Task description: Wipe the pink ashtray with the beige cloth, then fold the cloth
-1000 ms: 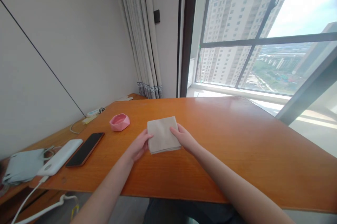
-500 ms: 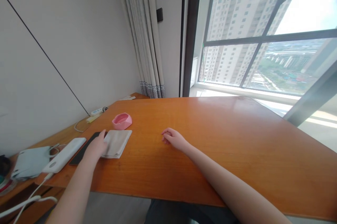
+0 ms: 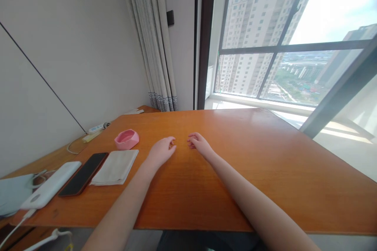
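While a white cable (image 3: 14, 230) is running into the near end of a white oblong device (image 3: 53, 185) at the left, a phone (image 3: 84, 174) is lying just beside it, dark screen up. The folded beige cloth (image 3: 114, 167), which both hands were gripping a second ago, is now lying flat on the worktop (image 3: 265, 164), right beside the phone. The left hand (image 3: 162, 150), which was at the cloth half a second ago, is now facing the right hand (image 3: 200, 145); both are released, loosely curling their fingers, near each other but apart. Just beyond the cloth, a faceted pink dish (image 3: 128, 145) is standing upright, its open top showing a pink inside. Farther off, a white power strip (image 3: 96, 129) is lying near the wall, and a curtain (image 3: 153, 39) is hanging left of the window (image 3: 249, 50).
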The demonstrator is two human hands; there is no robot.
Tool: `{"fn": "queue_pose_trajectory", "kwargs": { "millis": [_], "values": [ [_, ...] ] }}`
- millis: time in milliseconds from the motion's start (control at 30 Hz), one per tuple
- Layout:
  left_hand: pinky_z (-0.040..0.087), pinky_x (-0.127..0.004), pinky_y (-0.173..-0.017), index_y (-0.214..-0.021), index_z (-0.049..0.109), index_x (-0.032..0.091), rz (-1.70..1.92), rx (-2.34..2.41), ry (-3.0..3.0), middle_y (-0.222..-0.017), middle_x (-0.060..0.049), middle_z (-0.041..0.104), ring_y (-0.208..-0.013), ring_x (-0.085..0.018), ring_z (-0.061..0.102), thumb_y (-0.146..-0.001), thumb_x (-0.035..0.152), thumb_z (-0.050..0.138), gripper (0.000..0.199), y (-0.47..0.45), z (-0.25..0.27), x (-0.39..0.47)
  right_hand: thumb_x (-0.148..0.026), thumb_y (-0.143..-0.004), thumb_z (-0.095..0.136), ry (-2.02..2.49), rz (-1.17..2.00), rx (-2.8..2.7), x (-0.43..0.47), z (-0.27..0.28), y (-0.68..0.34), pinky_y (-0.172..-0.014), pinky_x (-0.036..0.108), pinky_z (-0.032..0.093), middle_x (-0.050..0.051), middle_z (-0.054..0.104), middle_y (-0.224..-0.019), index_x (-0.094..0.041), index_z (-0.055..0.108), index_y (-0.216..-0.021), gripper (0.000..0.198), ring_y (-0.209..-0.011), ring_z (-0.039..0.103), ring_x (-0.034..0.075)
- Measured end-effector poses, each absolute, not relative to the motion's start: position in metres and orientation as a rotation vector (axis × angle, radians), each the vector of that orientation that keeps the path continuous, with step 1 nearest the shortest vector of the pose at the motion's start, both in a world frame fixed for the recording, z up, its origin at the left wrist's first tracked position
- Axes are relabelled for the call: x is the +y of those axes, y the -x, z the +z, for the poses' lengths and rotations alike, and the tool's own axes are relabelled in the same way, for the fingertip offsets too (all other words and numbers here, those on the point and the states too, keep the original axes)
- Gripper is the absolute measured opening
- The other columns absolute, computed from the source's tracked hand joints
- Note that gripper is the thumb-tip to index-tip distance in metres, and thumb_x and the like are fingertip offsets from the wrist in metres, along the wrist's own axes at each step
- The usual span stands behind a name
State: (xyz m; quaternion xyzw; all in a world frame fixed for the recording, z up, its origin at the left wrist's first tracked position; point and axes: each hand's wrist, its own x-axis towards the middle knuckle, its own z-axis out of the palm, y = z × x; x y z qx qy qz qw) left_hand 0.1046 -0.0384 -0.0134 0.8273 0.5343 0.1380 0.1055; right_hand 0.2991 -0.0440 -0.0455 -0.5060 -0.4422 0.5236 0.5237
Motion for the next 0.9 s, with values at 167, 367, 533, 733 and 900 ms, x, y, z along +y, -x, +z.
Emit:
{"fn": "queue_pose_trajectory", "kwargs": {
  "millis": [167, 367, 533, 733, 900],
  "values": [
    [0.044, -0.029, -0.074, -0.104, 0.058, 0.017, 0.469, 1.357, -2.499, -0.093, -0.009, 0.067, -0.085, -0.021, 0.062, -0.075, 0.017, 0.051, 0.03, -0.181, -0.036, -0.027, -0.012, -0.062, 0.046, 1.055, 1.112, -1.025, -0.032, -0.068, -0.306, -0.086, 0.03, 0.047, 0.003, 0.062, -0.098, -0.021, 0.053, -0.094, 0.035, -0.089, 0.061, 0.013],
    [0.045, -0.028, -0.069, -0.089, 0.06, 0.015, 0.683, 1.257, -2.258, -0.088, -0.009, 0.068, -0.079, -0.02, 0.063, -0.078, 0.013, 0.042, 0.022, -0.205, -0.062, -0.021, -0.01, -0.063, 0.042, 1.171, 0.826, -1.334, -0.031, -0.091, -0.303, -0.093, 0.035, 0.043, 0.002, 0.062, -0.094, -0.02, 0.056, -0.099, 0.04, -0.093, 0.058, 0.016],
    [0.045, -0.027, -0.068, -0.085, 0.061, 0.014, 0.836, 1.097, -2.184, -0.086, -0.008, 0.069, -0.079, -0.019, 0.063, -0.072, 0.009, 0.044, 0.022, -0.198, -0.073, -0.023, -0.009, -0.065, 0.044, 1.227, 0.691, -1.472, -0.034, -0.092, -0.302, -0.089, 0.035, 0.044, 0.002, 0.062, -0.092, -0.021, 0.056, -0.096, 0.036, -0.09, 0.058, 0.017],
    [0.046, -0.027, -0.071, -0.087, 0.062, 0.013, 0.829, 0.971, -2.199, -0.092, -0.008, 0.069, -0.081, -0.019, 0.062, -0.068, 0.006, 0.044, 0.028, -0.194, -0.074, -0.02, -0.01, -0.067, 0.043, 1.217, 0.711, -1.501, -0.039, -0.09, -0.304, -0.086, 0.034, 0.045, 0.002, 0.062, -0.091, -0.02, 0.055, -0.095, 0.032, -0.088, 0.059, 0.016],
    [0.046, -0.027, -0.073, -0.09, 0.062, 0.014, 0.811, 0.963, -2.229, -0.092, -0.007, 0.069, -0.084, -0.019, 0.062, -0.068, 0.006, 0.045, 0.029, -0.193, -0.075, -0.02, -0.01, -0.068, 0.044, 1.243, 0.715, -1.514, -0.042, -0.086, -0.306, -0.084, 0.033, 0.045, 0.001, 0.061, -0.088, -0.02, 0.055, -0.094, 0.03, -0.085, 0.059, 0.016]
  ]
}}
